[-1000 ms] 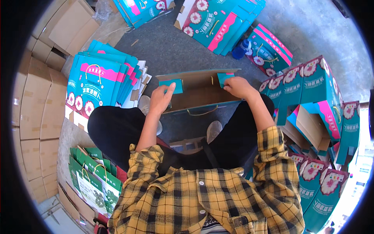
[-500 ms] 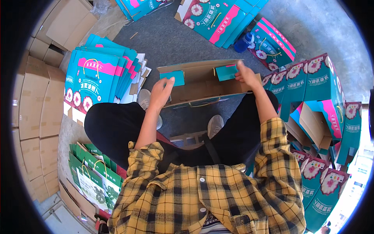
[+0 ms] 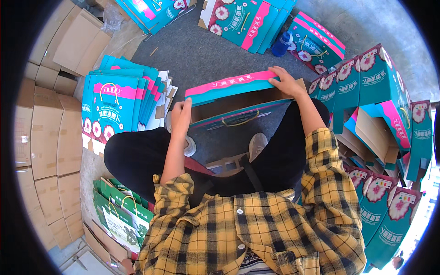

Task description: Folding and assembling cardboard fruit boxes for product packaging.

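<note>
A teal gift box (image 3: 238, 90) with a pink-edged flap stands before my knees, its long opening facing up and brown cardboard showing inside. The far flap is folded partway over the opening. At the box's left end, my left hand (image 3: 182, 117) grips the corner, thumb up by the flap's edge. My right hand (image 3: 288, 84) is closed over the right end of that flap, fingers on its outer side and thumb beneath. A yellow cord handle (image 3: 238, 120) hangs on the near wall. The end flaps inside are mostly hidden.
Flat teal boxes (image 3: 112, 98) are stacked at left, more flattened boxes (image 3: 247, 23) at the far side. Assembled boxes (image 3: 376, 82) crowd the right. A blue bottle (image 3: 281, 44) stands far right of centre. Brown cartons (image 3: 46, 133) line the left; green bags (image 3: 121, 211) sit near left.
The far flap has come up and over toward me, covering the small end flaps. Both hands moved onto its ends; my right hand went from apart to gripping it.
</note>
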Demonstrator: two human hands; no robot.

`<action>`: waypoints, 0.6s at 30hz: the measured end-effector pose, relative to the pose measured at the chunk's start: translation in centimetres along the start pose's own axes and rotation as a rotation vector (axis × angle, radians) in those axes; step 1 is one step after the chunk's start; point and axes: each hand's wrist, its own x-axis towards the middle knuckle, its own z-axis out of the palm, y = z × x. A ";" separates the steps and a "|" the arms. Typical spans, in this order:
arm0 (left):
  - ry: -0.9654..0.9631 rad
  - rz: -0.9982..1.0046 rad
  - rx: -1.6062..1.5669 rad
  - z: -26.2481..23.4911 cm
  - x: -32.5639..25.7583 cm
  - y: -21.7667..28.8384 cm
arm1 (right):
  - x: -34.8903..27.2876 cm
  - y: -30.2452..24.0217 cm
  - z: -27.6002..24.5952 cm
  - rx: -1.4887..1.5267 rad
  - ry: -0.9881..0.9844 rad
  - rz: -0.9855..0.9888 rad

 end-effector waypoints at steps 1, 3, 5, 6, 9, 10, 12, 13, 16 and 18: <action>0.106 0.033 -0.013 -0.4 -0.5 -0.8 | -0.2 -1.4 -0.1 -0.058 -0.063 -0.013; 0.210 0.139 -0.031 -0.7 -0.7 -1.4 | -0.5 -2.9 -1.0 -0.118 -0.124 -0.026; 0.146 0.128 -0.019 -0.6 -0.8 -1.3 | -0.7 -3.5 -2.1 -0.303 -0.217 -0.009; 0.076 0.121 -0.008 -0.3 -0.7 -1.0 | -0.7 -3.9 -3.0 -0.306 -0.214 -0.003; -0.028 0.109 -0.199 0.4 0.3 -2.2 | 0.5 -5.9 -4.4 -0.431 -0.313 0.003; -0.098 0.135 -0.379 0.8 0.5 -2.4 | 1.1 -6.6 -4.1 -0.558 -0.344 0.016; -0.104 0.136 -0.423 1.5 0.4 -2.5 | 1.1 -6.9 -3.8 -0.686 -0.375 0.031; -0.107 0.137 -0.467 1.9 0.3 -2.3 | 0.7 -6.6 -3.3 -0.713 -0.355 0.025; -0.209 -0.050 -0.357 1.7 0.4 -1.0 | -0.2 -6.3 -3.1 -0.728 -0.317 0.011; -0.240 -0.048 -0.315 1.7 1.1 -1.6 | -0.2 -6.4 -3.2 -0.717 -0.296 0.008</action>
